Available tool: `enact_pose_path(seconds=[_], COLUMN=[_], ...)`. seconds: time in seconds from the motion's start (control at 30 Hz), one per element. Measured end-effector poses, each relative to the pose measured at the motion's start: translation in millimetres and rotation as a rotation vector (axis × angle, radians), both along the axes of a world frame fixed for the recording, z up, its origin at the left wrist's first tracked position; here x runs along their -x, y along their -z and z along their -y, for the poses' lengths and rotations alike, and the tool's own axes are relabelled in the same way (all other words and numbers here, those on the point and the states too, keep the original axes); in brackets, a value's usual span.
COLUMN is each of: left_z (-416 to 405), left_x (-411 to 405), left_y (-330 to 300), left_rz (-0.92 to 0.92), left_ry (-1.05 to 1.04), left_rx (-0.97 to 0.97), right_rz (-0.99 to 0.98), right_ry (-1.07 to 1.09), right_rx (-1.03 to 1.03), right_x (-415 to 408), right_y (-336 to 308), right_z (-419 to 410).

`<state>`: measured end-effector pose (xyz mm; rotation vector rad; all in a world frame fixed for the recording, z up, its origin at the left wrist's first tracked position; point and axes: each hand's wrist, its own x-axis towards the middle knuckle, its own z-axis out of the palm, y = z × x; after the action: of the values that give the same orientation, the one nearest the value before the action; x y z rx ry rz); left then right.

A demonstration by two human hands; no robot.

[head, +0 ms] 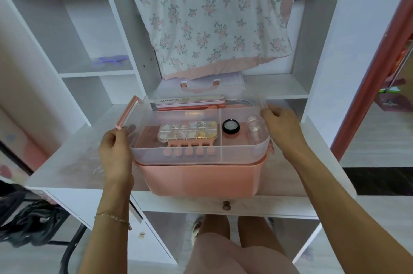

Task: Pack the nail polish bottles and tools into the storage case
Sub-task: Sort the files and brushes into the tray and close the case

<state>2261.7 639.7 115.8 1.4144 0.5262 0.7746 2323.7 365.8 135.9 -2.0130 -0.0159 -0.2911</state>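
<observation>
Clear divided tray (pixel 243 151) of nail tools atop open pink storage case (pixel 201 180) on desk.

Below the white desk (pixel 67 175): bare forearms, a thin gold chain bracelet (pixel 112 218) on the left wrist, a pale pink skirt (pixel 225 253), and light sandals (pixel 196 229) on the feet.

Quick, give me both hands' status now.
Left hand: grips the clear tray at its left edge.
Right hand: grips the same tray's right edge.
</observation>
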Motion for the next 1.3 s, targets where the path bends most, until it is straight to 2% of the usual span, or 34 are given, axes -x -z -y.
enact_pose_path(seconds=[0.3, 0.63, 0.83, 0.97, 1.13, 1.23, 1.3], left_z=[-18, -21, -15, -10, 4, 11, 13], left_x=[-4, -3, -2, 5, 27, 29, 28], left_y=[-12, 1, -1, 0, 12, 19, 21], left_rz=[0.01, 0.005, 0.032, -0.016, 0.038, 0.039, 0.032], left_ry=[-0.046, -0.051, -0.03, -0.06, -0.085, -0.055, -0.046], left_rx=[0.035, -0.025, 0.022, -0.01, 0.034, 0.037, 0.024], right_rz=[0.068, 0.062, 0.112, 0.123, 0.057, -0.05, -0.162], right_ry=[-0.034, -0.026, 0.003, 0.002, 0.03, 0.103, 0.067], right_rx=[0.19, 0.204, 0.18, 0.104, -0.18, -0.227, -0.295], right_x=[-8, -6, -6, -3, 13, 17, 18], right_y=[-14, -4, 2, 3, 15, 26, 35], right_z=[-19, -17, -17, -17, -11, -9, -9])
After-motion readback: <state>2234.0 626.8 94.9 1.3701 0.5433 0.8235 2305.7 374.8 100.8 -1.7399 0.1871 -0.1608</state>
